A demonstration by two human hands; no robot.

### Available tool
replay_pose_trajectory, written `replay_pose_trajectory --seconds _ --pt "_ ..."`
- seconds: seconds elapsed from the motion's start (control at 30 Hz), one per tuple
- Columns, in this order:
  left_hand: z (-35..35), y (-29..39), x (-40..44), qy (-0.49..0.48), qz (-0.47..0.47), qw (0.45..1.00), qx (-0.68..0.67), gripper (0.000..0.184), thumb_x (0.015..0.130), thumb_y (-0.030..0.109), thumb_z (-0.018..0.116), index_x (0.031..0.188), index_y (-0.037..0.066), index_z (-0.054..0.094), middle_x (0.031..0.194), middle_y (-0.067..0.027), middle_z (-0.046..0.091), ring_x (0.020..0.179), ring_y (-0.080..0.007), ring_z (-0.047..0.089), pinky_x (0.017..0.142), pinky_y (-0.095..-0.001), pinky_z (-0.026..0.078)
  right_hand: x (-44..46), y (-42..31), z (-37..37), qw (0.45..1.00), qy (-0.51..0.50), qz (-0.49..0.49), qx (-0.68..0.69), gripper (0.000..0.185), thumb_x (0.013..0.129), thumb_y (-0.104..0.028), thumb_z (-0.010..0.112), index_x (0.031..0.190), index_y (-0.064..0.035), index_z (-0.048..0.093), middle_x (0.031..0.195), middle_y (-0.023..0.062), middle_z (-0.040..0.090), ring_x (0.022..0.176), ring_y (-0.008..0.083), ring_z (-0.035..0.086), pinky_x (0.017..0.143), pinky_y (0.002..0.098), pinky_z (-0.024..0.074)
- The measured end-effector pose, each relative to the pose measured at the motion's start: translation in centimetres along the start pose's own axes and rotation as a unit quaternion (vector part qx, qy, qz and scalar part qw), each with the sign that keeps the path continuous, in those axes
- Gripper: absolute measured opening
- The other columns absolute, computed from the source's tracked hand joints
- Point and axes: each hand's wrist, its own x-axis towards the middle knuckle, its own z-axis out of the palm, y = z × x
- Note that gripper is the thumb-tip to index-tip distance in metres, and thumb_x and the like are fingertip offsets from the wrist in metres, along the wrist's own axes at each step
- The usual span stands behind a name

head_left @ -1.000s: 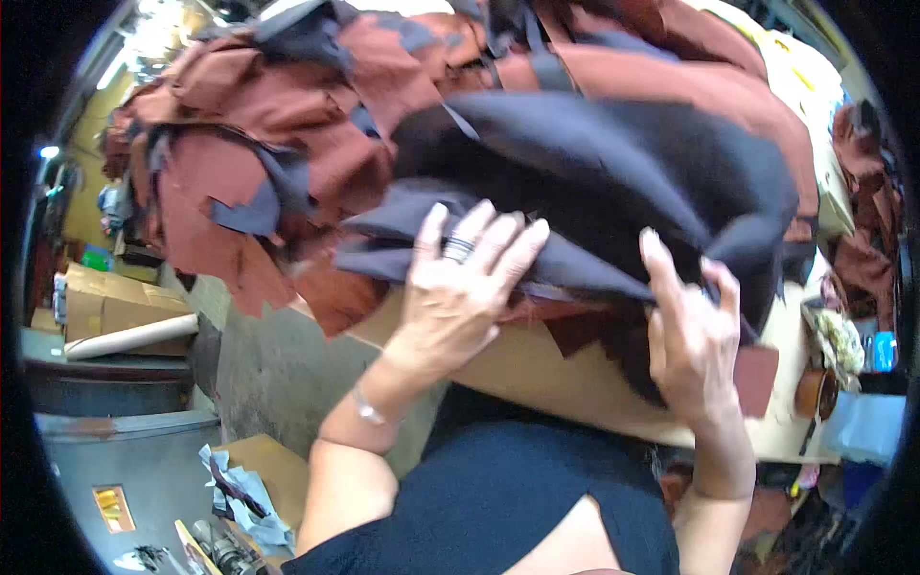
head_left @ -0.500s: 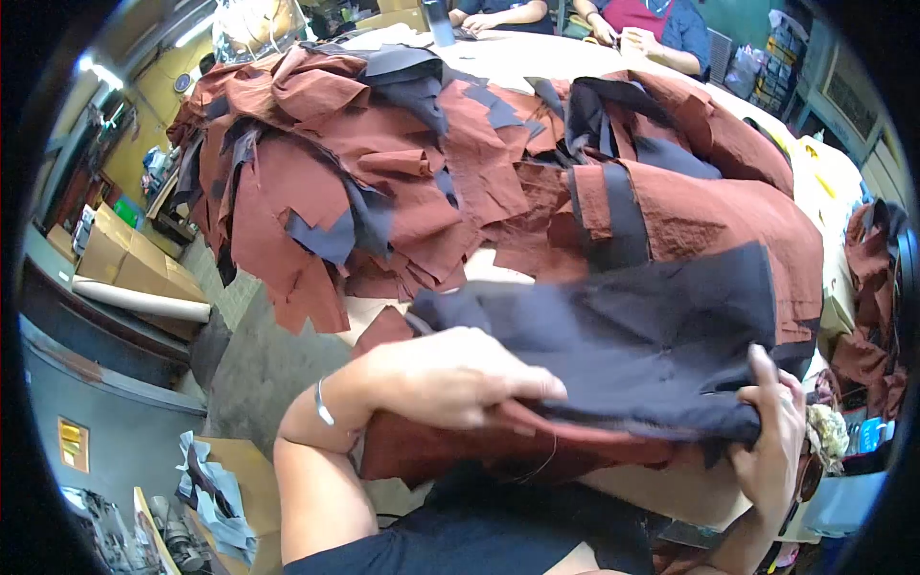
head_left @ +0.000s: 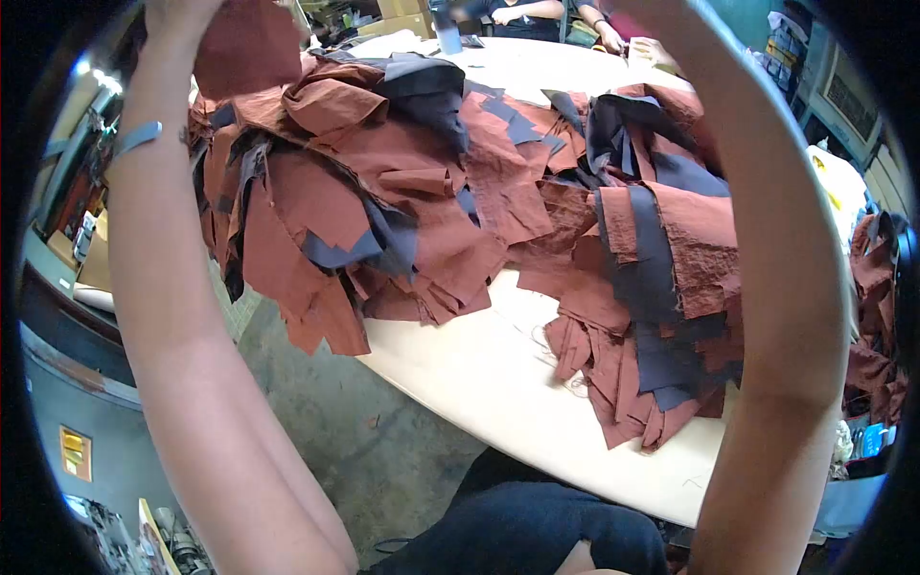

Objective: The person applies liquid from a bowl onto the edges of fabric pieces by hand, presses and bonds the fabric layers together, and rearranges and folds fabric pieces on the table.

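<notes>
My left hand [head_left: 180, 17] is raised at the top left edge, with its fingers cut off by the frame. A reddish-brown cloth piece [head_left: 247, 50] hangs beside it, held up above the pile; its upper part is out of view. My right forearm [head_left: 781, 259] reaches up along the right side, and the hand itself lies beyond the top edge. Between my arms spreads a large heap of reddish-brown and dark grey cut cloth [head_left: 422, 230]. Layered strips [head_left: 661, 316] of both colours lie at its right front.
The heap rests on a pale, round-edged table [head_left: 460, 355], and some cloth overhangs its left edge. Across the table are two people's hands [head_left: 513, 13] and a blue-grey tumbler [head_left: 447, 34]. More cloth [head_left: 872, 278] is piled at the far right.
Both hands have risen from the near table edge to the top of the view, taking the dark, red-backed cloth from the front. The table surface and layered strips beneath now show.
</notes>
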Motion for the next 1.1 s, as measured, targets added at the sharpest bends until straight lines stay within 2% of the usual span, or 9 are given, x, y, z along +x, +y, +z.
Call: replay_pose_trajectory --seconds 0.03,0.1,0.13,0.17,0.23,0.3,0.47,0.63,1.1 --pt "-1.8 6.1 -2.6 -0.027 0.053 0.989 0.139 0.025 0.083 0.003 0.045 0.097 0.012 0.063 0.086 -0.0139 0.059 0.08 -0.0303 0.061 0.068 -0.0419 0.05 -2.1 -1.5 -0.4 0.997 -0.075 0.028 0.013 0.042 0.074 -0.002 0.057 0.116 -0.0046 0.056 0.086 0.0142 0.062 0.087 0.0269 0.06 0.08 0.0391 0.0447" --pt "-1.4 11.4 -6.6 -0.17 0.065 0.94 0.29 0.012 0.088 0.009 0.047 0.089 0.013 0.059 0.077 -0.0091 0.055 0.075 -0.0221 0.059 0.062 -0.0337 0.049 -8.2 1.7 2.5 0.982 -0.07 -0.165 -0.066 0.049 0.074 -0.004 0.055 0.122 -0.0089 0.052 0.09 0.0118 0.061 0.094 0.0279 0.058 0.09 0.0498 0.0337" --pt "1.1 9.4 -10.4 -0.19 0.116 0.931 0.288 0.035 0.086 0.012 0.045 0.119 0.022 0.054 0.093 -0.0117 0.062 0.079 -0.027 0.066 0.07 -0.0474 0.052 -11.1 2.6 3.2 0.969 -0.071 -0.221 -0.079 0.051 0.074 -0.006 0.056 0.124 -0.0097 0.049 0.089 0.0097 0.06 0.098 0.0267 0.056 0.097 0.0562 0.0238" --pt "2.4 9.5 -12.4 -0.299 0.12 0.885 0.337 0.053 0.085 0.006 0.044 0.134 0.023 0.039 0.117 -0.0126 0.056 0.083 -0.0292 0.064 0.072 -0.0417 0.05 -14.1 3.4 3.8 0.954 -0.071 -0.275 -0.091 0.054 0.074 -0.008 0.057 0.127 -0.0106 0.047 0.087 0.0076 0.059 0.102 0.0254 0.054 0.104 0.0626 0.0139" --pt "5.0 9.9 -19.1 -0.307 0.075 0.905 0.285 0.039 0.087 0.018 0.048 0.126 0.023 0.048 0.108 -0.0081 0.059 0.096 -0.0291 0.059 0.087 -0.0502 0.04 -19.3 4.2 1.7 0.946 -0.208 -0.238 -0.068 0.053 0.074 -0.006 0.057 0.127 -0.0087 0.048 0.089 0.0062 0.055 0.098 0.023 0.054 0.107 0.0612 0.0114" --pt "5.4 12.1 -22.3 -0.504 -0.051 0.839 0.2 0.056 0.085 0.041 0.052 0.136 0.022 0.039 0.126 -0.0147 0.05 0.114 -0.0375 0.05 0.093 -0.0593 0.034 -23.8 5.0 -1.0 0.945 -0.271 -0.174 -0.052 0.049 0.074 -0.006 0.057 0.122 -0.0079 0.053 0.09 0.0059 0.054 0.097 0.0216 0.053 0.106 0.0616 0.0132" --pt "6.5 13.1 -25.7 -0.505 -0.142 0.841 0.134 0.057 0.088 0.046 0.047 0.139 0.023 0.036 0.141 -0.0162 0.035 0.12 -0.0425 0.044 0.093 -0.0596 0.034 -32.6 5.1 -9.1 0.927 -0.371 -0.002 -0.058 0.048 0.074 -0.012 0.062 0.122 -0.0075 0.053 0.103 0.0042 0.059 0.1 0.0216 0.054 0.105 0.0654 0.012" --pt "5.9 14.4 -24.6 -0.496 -0.164 0.838 0.158 0.054 0.089 0.044 0.046 0.139 0.025 0.036 0.142 -0.0148 0.036 0.121 -0.038 0.045 0.096 -0.0569 0.031 -38.4 4.4 -13.8 0.945 -0.282 0.148 -0.08 0.049 0.073 -0.005 0.063 0.121 -0.003 0.052 0.107 0.0092 0.06 0.102 0.0247 0.056 0.108 0.061 0.0122" --pt "0.2 33.9 -22.2 -0.416 0.042 0.902 -0.112 0.053 0.086 0.04 0.054 0.134 0.02 0.042 0.145 -0.0112 0.029 0.134 -0.0346 0.026 0.102 -0.0594 0.026 -43.5 6.4 -13.1 0.959 -0.198 0.177 -0.096 0.056 0.074 0.001 0.059 0.128 -0.0023 0.045 0.111 0.0083 0.06 0.098 0.0246 0.057 0.109 0.0536 0.0212"
